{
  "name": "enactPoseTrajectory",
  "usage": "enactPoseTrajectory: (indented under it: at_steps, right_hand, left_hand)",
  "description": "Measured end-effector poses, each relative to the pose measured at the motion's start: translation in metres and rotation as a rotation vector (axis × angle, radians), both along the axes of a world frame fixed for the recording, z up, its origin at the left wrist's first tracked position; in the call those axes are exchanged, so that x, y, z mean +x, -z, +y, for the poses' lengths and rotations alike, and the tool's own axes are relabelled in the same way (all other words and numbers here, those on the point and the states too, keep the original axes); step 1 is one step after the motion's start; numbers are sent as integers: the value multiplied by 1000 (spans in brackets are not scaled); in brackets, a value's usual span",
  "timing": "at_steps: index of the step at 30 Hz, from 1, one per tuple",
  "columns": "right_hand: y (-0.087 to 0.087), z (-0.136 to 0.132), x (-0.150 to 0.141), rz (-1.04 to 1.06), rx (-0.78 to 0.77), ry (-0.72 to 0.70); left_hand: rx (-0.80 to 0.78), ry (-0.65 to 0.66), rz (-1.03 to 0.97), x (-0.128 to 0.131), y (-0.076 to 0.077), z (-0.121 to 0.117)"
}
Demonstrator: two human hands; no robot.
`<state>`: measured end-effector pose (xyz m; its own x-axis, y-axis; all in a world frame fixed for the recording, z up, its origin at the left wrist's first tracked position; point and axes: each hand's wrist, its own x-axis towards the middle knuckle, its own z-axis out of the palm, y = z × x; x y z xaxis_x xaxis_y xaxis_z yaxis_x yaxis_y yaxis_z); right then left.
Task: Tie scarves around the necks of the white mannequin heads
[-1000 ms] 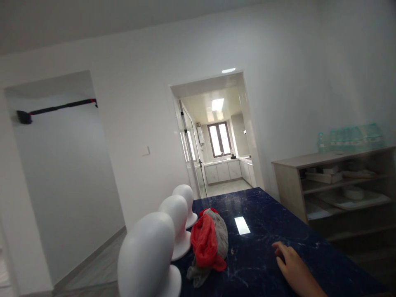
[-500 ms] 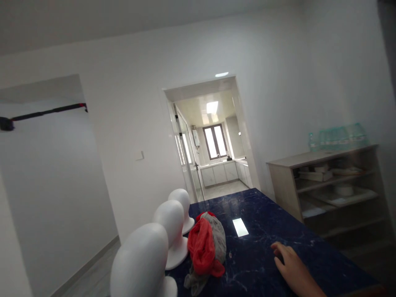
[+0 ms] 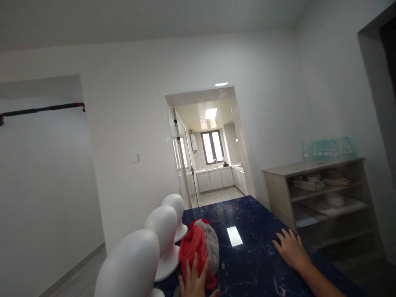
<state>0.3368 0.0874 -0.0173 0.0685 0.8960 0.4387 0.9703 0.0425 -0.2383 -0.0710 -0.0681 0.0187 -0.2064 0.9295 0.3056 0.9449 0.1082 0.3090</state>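
Since the frame half a second ago, a left hand (image 3: 194, 282) has come in at the bottom centre of the frame, and the right hand (image 3: 291, 250), curled then, has spread its fingers; the view has also shifted a little, so the doorway (image 3: 208, 93) sits lower. Red cloth (image 3: 194, 246) lies bunched on the dark blue table (image 3: 253, 264), below and slightly left of the frame's centre, with grey cloth (image 3: 212, 246) bundled against its right side. Over the red cloth's near end reach the left hand's fingers, apart and extended, not closed on it; whether they press on the fabric cannot be told. Well to the right of both cloths, the right hand is empty, palm down at the table's right side, fingers fanned.

Just left of the bundle, three white head forms stand in a row: the nearest form (image 3: 128, 264) at lower left, cut off by the bottom edge, then the middle form (image 3: 162, 227) and the farthest form (image 3: 173, 205). A bright rectangle (image 3: 234, 236) shows on the tabletop between the bundle and the right hand. At right of the frame, a shelf unit (image 3: 275, 192) carries clear greenish bottles (image 3: 332, 149) on top.
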Motion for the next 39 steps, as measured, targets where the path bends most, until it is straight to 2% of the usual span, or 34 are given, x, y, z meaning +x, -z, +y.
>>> enactPoseTrajectory:
  at_steps: [2,5,10,14,16,19,21,22,24,27,31,35,39]
  right_hand:
    - [4,1,1,7,-26,25]
    - [5,-1,1,-1,-39,8]
    - [4,-1,2,19,-62,14]
    - [5,1,3,35,-61,17]
    - [5,1,2,38,-76,32]
    - [3,-1,1,30,-108,56]
    - [3,-1,1,23,-123,57]
    - [3,0,1,24,-131,52]
    - [4,1,2,29,-151,38]
    - [5,3,5,41,-175,26]
    - [8,6,7,50,-172,30]
    - [11,9,9,50,-173,24]
    - [11,10,8,19,-202,35]
  left_hand:
    - [-115,-20,91,6,4,32]
    - [-108,-19,144,9,8,66]
    - [-43,-17,137,8,4,95]
    - [86,-102,135,9,-2,91]
    - [180,-60,164,13,-7,82]
    - [220,191,178,20,-14,71]
    - [123,364,147,23,-14,69]
    - [68,396,127,24,-12,71]
    - [-3,338,104,24,-5,77]
    - [-5,152,113,21,6,87]
    - [-5,105,110,18,9,90]
    - [69,195,74,19,5,84]
    - [60,427,12,20,3,80]
